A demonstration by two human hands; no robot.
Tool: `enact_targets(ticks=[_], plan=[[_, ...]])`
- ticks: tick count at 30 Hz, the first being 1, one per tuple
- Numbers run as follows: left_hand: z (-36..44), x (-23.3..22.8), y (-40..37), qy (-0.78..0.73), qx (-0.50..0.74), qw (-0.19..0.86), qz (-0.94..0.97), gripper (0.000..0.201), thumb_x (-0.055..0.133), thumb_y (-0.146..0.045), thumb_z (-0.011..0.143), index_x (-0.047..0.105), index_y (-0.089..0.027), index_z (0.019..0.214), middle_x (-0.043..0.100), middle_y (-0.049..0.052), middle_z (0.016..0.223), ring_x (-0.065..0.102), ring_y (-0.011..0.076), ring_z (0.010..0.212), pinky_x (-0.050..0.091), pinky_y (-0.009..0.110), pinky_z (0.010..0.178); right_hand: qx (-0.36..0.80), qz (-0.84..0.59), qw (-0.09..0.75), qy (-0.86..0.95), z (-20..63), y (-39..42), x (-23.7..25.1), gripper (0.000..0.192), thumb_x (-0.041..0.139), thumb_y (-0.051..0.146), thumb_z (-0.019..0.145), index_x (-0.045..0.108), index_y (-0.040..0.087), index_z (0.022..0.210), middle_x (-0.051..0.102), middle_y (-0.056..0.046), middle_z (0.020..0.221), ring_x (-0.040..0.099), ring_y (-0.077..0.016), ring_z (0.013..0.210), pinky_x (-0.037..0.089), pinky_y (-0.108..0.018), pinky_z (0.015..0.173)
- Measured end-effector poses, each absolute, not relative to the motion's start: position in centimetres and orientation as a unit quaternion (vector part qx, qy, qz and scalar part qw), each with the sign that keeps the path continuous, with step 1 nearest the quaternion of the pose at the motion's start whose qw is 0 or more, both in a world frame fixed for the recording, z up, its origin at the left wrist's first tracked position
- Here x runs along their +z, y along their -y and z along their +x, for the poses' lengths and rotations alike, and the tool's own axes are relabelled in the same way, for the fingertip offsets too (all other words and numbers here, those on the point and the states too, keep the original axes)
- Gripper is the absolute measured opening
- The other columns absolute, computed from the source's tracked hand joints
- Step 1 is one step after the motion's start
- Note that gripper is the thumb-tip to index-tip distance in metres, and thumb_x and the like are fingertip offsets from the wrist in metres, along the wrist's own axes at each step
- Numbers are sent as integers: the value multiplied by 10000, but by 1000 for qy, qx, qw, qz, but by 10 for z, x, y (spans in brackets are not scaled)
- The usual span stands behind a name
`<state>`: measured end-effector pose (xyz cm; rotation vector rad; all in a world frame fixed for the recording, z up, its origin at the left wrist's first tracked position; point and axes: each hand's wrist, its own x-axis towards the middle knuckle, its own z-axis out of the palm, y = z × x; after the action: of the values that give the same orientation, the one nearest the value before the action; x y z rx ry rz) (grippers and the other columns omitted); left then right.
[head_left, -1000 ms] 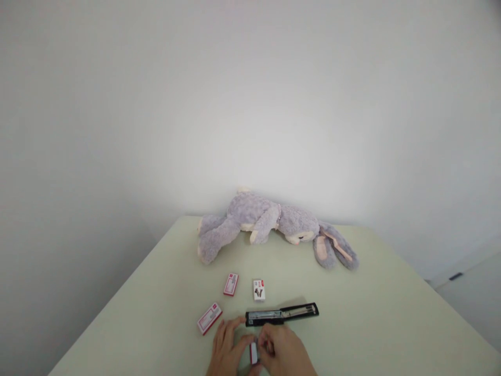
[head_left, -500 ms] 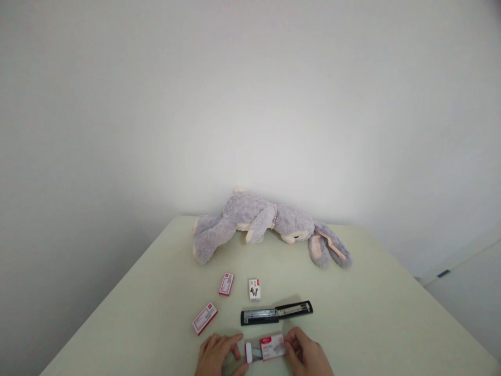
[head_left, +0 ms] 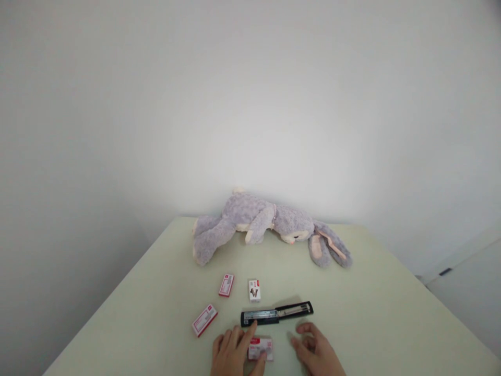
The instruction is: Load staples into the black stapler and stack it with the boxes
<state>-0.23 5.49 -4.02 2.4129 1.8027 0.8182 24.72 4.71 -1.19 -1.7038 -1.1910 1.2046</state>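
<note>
The left hand seemingly pinches the nearest box, right hand loosely parted, empty; a slip could nudge the stapler.

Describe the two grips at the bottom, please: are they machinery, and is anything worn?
No machinery: the left grip and right grip are bare human hands, without gloves or cables. No sleeves show; the picture's lower edge cuts off the arms.

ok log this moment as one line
left hand: touching nearest red-and-white box | right hand: off box, nothing visibly held | stapler: opened out, beyond box | plush rabbit: lying beyond stapler
</note>
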Motion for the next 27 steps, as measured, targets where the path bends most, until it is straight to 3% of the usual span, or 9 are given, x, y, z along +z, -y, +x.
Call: enact_targets(ticks=[2, 4, 8, 10, 13, 16, 22, 24, 27], plan=[[1, -38, -55, -583, 259, 1, 770, 596, 752, -486, 726, 668, -372, 1304, 731, 42, 974, 654, 249, 910, 428, 417, 896, 497, -639, 393, 435, 261, -55, -1, 672, 652, 731, 765, 546, 244, 1216, 458, 99, 622, 330, -92, 394, 239, -232, 384], [3, -36, -56, -593, 257, -8, 763, 597, 748, -466, 730, 662, -375, 1313, 735, 55, 1017, 647, 262, 946, 407, 436, 912, 524, -588, 409, 460, 268, -69, 13, 689, 659, 708, 795, 523, 243, 1285, 459, 94, 670, 303, -76, 409, 227, -224, 386], [5, -36, -55, -600, 255, -12, 758, 605, 762, -480, 704, 673, -371, 1292, 736, 65, 1047, 640, 278, 969, 392, 452, 915, 525, -497, 383, 575, 257, -99, 45, 410, 729, 565, 821, 656, 213, 1017, 477, 64, 692, 403, -97, 554, 313, -221, 506], [6, -37, -55, -601, 251, -13, 759, 622, 774, -503, 684, 677, -369, 1284, 735, 72, 1059, 640, 287, 971, 392, 456, 908, 471, -491, 351, 644, 241, -109, 59, 268, 740, 448, 837, 668, 222, 961, 511, 60, 705, 481, -123, 653, 363, -232, 605], [6, -40, -53, -607, 242, -17, 757, 684, 796, -531, 651, 664, -376, 1304, 728, 73, 1077, 640, 304, 985, 391, 471, 912, 390, -499, 293, 716, 213, -118, 71, 127, 750, 280, 802, 664, 232, 884, 513, 77, 682, 496, -124, 666, 334, -236, 636], [5, -42, -53, -614, 237, -12, 753, 750, 818, -585, 615, 659, -366, 1314, 719, 66, 1058, 643, 309, 972, 391, 479, 910, 365, -504, 275, 733, 195, -121, 71, 145, 764, 191, 740, 648, 232, 817, 500, 90, 665, 489, -116, 652, 299, -236, 632], [2, -43, -53, -602, 242, -8, 761, 794, 817, -657, 599, 659, -352, 1314, 708, 83, 1035, 633, 309, 964, 399, 474, 920, 335, -526, 256, 739, 191, -122, 65, 195, 773, 171, 700, 683, 250, 854, 511, 90, 669, 483, -120, 649, 260, -240, 619], [3, -43, -52, -591, 242, -12, 769, 728, 829, -633, 618, 677, -371, 1281, 700, 68, 1017, 633, 298, 950, 412, 461, 910, 331, -531, 254, 737, 191, -121, 65, 211, 772, 163, 690, 687, 254, 861, 508, 92, 669, 476, -118, 643, 256, -240, 613], [3, -41, -50, -562, 246, -4, 790, 466, 820, -586, 679, 739, -407, 1101, 687, 36, 959, 626, 262, 888, 438, 426, 862, 329, -537, 255, 733, 194, -120, 64, 235, 764, 154, 689, 692, 260, 886, 500, 94, 674, 474, -118, 648, 264, -238, 615]])
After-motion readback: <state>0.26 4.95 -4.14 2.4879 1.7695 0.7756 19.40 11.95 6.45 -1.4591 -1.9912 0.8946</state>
